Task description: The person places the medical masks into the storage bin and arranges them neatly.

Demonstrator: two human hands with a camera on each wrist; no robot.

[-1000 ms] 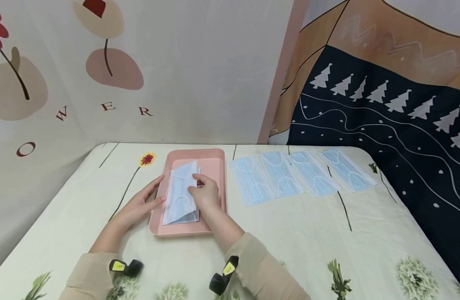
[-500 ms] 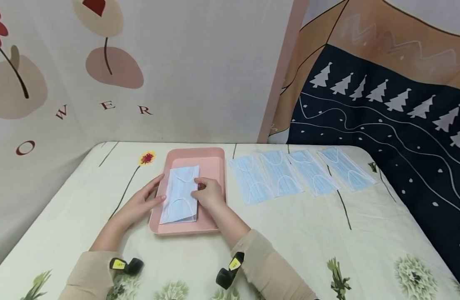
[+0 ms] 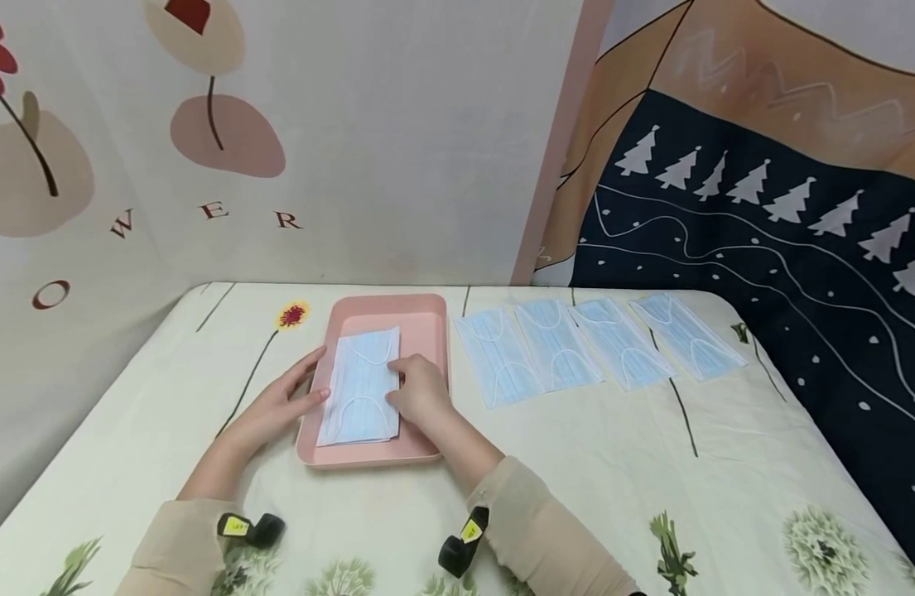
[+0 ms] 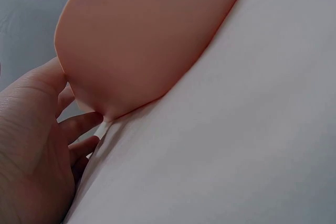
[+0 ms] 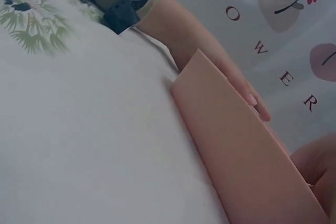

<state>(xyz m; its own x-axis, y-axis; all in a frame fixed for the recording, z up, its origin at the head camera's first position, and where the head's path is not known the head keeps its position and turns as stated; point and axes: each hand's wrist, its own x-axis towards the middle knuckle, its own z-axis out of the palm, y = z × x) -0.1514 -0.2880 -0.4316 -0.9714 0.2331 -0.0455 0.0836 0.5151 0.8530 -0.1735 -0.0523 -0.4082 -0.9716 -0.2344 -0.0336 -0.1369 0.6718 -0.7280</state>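
A light-blue pleated face mask [image 3: 358, 385] lies in the pink tray [image 3: 423, 323], its white ear loops visible on top. A slightly offset lower edge beneath it suggests another layer. My right hand [image 3: 426, 393] holds the mask's right edge between thumb and forefinger; its other fingers are hidden. At the tray's left side, my left hand [image 3: 274, 406] rests with extended fingers and thumb against the rim. In the left wrist view, the fingers of the left hand [image 4: 39, 129] touch the tray's outer wall [image 4: 142, 40]. The right wrist view mostly shows the tray's outer side [image 5: 241, 150].
Several more face masks [image 3: 569, 346] lie in a slanting row right of the tray. The table's cloth [image 3: 576, 480] has printed flowers. A patterned curtain [image 3: 397, 165] hangs behind, and a dark tree-print fabric [image 3: 725, 215] is at the right.
The upper mask has come down flatter over the layer below, and its right edge has shifted rightward. My right hand has moved slightly right and down; the left hand has stayed put.
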